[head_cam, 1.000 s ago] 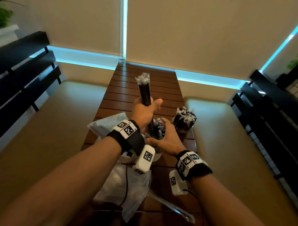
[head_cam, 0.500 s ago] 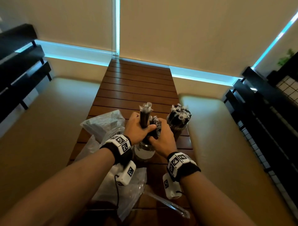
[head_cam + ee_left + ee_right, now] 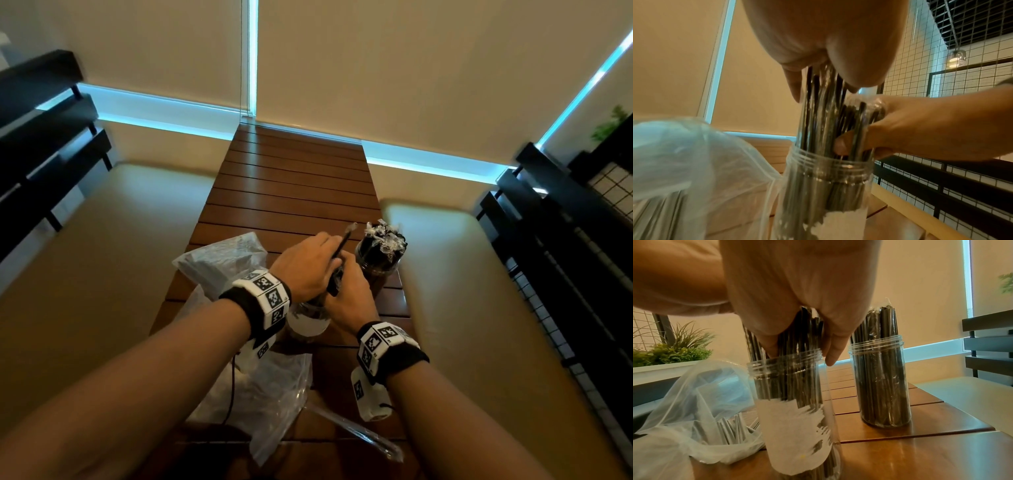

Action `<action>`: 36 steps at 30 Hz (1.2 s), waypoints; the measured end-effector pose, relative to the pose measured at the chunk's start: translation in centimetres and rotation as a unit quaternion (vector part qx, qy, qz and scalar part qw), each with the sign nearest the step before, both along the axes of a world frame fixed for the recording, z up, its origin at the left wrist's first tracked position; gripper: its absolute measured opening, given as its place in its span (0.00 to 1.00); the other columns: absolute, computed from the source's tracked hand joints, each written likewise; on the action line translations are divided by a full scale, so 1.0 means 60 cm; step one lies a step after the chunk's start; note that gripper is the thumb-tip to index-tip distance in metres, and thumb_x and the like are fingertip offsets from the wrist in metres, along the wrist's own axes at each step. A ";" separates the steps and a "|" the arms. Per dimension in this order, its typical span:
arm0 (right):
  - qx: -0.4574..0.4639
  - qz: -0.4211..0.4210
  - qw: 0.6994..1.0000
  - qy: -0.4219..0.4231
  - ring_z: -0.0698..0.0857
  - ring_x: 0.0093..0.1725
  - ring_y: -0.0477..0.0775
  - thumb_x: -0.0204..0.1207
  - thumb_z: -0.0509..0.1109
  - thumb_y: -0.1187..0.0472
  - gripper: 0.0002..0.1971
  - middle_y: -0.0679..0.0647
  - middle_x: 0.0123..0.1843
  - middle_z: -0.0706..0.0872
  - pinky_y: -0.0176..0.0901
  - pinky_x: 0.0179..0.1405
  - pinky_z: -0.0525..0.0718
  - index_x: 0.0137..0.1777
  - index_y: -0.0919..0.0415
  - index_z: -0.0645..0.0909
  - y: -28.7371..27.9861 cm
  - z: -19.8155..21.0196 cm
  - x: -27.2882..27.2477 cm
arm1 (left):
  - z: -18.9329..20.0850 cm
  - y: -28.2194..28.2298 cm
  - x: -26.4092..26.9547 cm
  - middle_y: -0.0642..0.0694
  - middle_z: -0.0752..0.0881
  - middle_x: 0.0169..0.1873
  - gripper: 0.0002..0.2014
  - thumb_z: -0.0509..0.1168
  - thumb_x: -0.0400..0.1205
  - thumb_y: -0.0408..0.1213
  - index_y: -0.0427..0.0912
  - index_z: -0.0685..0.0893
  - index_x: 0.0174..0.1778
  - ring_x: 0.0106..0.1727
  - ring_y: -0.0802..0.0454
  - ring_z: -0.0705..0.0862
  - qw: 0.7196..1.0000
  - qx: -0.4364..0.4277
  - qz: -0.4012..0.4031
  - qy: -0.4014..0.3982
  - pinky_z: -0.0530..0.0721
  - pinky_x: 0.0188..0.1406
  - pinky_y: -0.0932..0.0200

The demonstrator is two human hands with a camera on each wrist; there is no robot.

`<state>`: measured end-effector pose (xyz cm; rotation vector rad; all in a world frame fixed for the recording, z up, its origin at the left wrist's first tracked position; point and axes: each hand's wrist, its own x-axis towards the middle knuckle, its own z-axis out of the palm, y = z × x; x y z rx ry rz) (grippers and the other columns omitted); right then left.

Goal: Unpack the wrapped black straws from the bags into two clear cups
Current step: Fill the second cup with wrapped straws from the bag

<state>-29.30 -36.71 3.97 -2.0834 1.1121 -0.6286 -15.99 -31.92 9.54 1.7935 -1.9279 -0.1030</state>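
Observation:
Both hands meet over the near clear cup (image 3: 307, 323), which has a white label and stands on the wooden table (image 3: 291, 192). My left hand (image 3: 310, 265) grips a bundle of wrapped black straws (image 3: 818, 113) from above, their lower ends inside the cup (image 3: 828, 177). One straw (image 3: 343, 240) pokes up, tilted right. My right hand (image 3: 342, 286) holds the straws just above the rim, thumb (image 3: 849, 142) in front, fingers (image 3: 833, 352) behind. The far cup (image 3: 378, 255), right of the hands, is packed with straws (image 3: 879, 369).
A crumpled clear bag (image 3: 222, 260) lies left of the cups and holds more wrapped straws (image 3: 731, 430). Another bag (image 3: 263, 401) lies nearer me, under my left forearm. Padded benches flank the narrow table. Dark slatted rails stand on both sides.
My left hand has come down from high above the table, lowering the straw bundle into the near cup. My right hand has closed round the straws at the rim.

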 end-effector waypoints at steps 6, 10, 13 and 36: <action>-0.105 0.030 0.994 0.025 0.82 0.54 0.53 0.75 0.68 0.53 0.19 0.52 0.58 0.79 0.46 0.46 0.84 0.64 0.55 0.72 -0.005 -0.005 0.004 | 0.040 -0.003 -0.013 0.44 0.60 0.84 0.36 0.48 0.85 0.61 0.45 0.53 0.86 0.83 0.47 0.61 0.994 -0.085 -0.038 -0.061 0.57 0.82 0.43; -0.052 0.020 0.998 0.001 0.84 0.56 0.54 0.74 0.71 0.56 0.27 0.53 0.62 0.80 0.52 0.49 0.86 0.71 0.52 0.67 -0.003 -0.002 -0.002 | 0.020 -0.009 0.001 0.45 0.53 0.86 0.37 0.43 0.86 0.62 0.41 0.56 0.85 0.86 0.47 0.51 0.979 0.040 -0.064 -0.191 0.51 0.84 0.39; -0.005 0.033 0.999 0.007 0.84 0.60 0.52 0.70 0.75 0.55 0.37 0.51 0.67 0.78 0.56 0.55 0.88 0.76 0.45 0.61 -0.006 0.002 -0.010 | -0.020 0.006 0.019 0.41 0.51 0.86 0.32 0.46 0.87 0.56 0.40 0.59 0.84 0.86 0.42 0.51 0.976 0.061 -0.056 -0.201 0.50 0.84 0.36; -0.035 0.025 0.999 0.010 0.82 0.63 0.50 0.72 0.74 0.53 0.32 0.48 0.67 0.78 0.58 0.56 0.86 0.73 0.46 0.64 -0.006 -0.006 -0.009 | 0.015 0.000 0.022 0.38 0.63 0.83 0.31 0.49 0.87 0.54 0.38 0.65 0.82 0.86 0.39 0.53 0.981 -0.009 0.002 -0.196 0.45 0.83 0.33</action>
